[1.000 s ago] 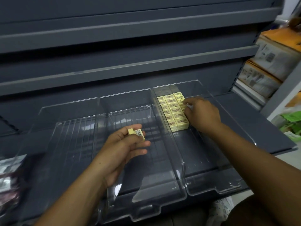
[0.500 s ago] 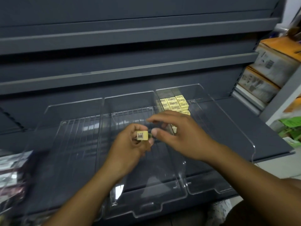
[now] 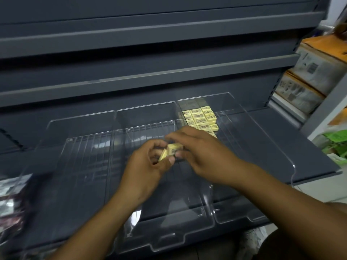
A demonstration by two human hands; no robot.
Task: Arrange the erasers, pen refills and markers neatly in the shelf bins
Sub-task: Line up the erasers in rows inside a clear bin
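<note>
Head camera looks down at two hands which meet over the middle bin (image 3: 165,239). The left hand (image 3: 148,166) has its fingers curled and holds a tilted eraser (image 3: 163,154), small and yellow, against the thumb. Touching it on the right side is a second eraser (image 3: 175,148) with a barcode label, and the right hand (image 3: 203,156) pinches this one between the thumb and bent fingers. The left thumb seems to touch it from below too, but the blur makes this not sure. Behind the grip and a little to its right, a block of erasers (image 3: 200,118) lies in neat rows at the back of the right bin (image 3: 244,216); the right hand hides the front rows. To the left of the grip stands the left bin (image 3: 56,184), also of clear plastic. All three bins rest on a dark grey shelf (image 3: 300,147). Far right of the grip there are stacked cardboard boxes (image 3: 315,70), and far left some blurred packets (image 3: 11,194).
</note>
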